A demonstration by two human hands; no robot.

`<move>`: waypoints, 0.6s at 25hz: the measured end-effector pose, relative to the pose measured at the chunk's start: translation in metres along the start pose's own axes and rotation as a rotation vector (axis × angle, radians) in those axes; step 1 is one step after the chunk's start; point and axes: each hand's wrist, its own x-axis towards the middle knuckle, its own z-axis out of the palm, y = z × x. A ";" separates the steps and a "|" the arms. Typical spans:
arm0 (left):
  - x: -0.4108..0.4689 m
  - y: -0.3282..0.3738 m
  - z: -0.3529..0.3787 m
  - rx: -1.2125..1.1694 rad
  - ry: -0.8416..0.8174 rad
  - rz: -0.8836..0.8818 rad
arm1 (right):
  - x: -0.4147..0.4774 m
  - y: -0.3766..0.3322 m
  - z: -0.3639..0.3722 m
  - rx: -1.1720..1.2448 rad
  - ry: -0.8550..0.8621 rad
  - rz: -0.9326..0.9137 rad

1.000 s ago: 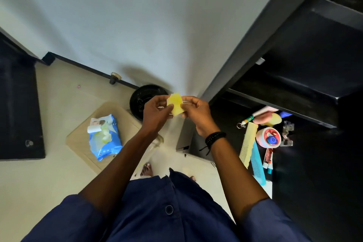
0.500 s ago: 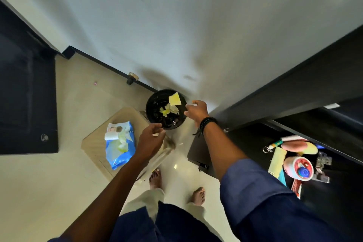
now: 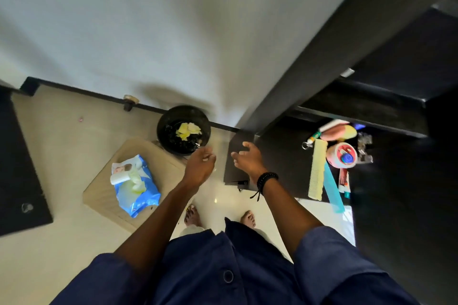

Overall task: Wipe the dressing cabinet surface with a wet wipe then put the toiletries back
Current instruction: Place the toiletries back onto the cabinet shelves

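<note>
yellow wipes (image 3: pixel 187 130) in black bin (image 3: pixel 165 129), beyond both empty, open-fingered grips

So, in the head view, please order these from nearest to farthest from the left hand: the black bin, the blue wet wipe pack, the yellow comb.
From the left hand:
1. Black bin, just ahead of the fingers, against the wall.
2. Blue wet wipe pack, to its left, on the wooden stool.
3. Yellow comb, far right, on the dark cabinet surface, beyond the right hand.
</note>
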 end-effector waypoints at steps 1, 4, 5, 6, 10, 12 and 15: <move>0.001 0.003 0.010 0.033 -0.030 0.007 | -0.002 0.007 -0.009 0.019 0.020 0.006; -0.004 0.020 0.044 0.135 -0.094 0.071 | -0.012 0.023 -0.043 0.106 0.094 -0.008; -0.006 0.025 0.057 0.169 -0.118 0.098 | -0.015 0.029 -0.056 0.143 0.142 -0.009; -0.009 0.030 0.070 0.214 -0.146 0.133 | -0.015 0.036 -0.069 0.179 0.190 -0.008; -0.020 0.040 0.116 0.333 -0.276 0.205 | -0.017 0.067 -0.115 0.215 0.340 0.008; -0.019 0.037 0.135 0.379 -0.340 0.225 | -0.016 0.079 -0.140 0.173 0.414 0.005; -0.006 0.034 0.167 0.457 -0.373 0.250 | -0.012 0.085 -0.187 0.093 0.598 -0.031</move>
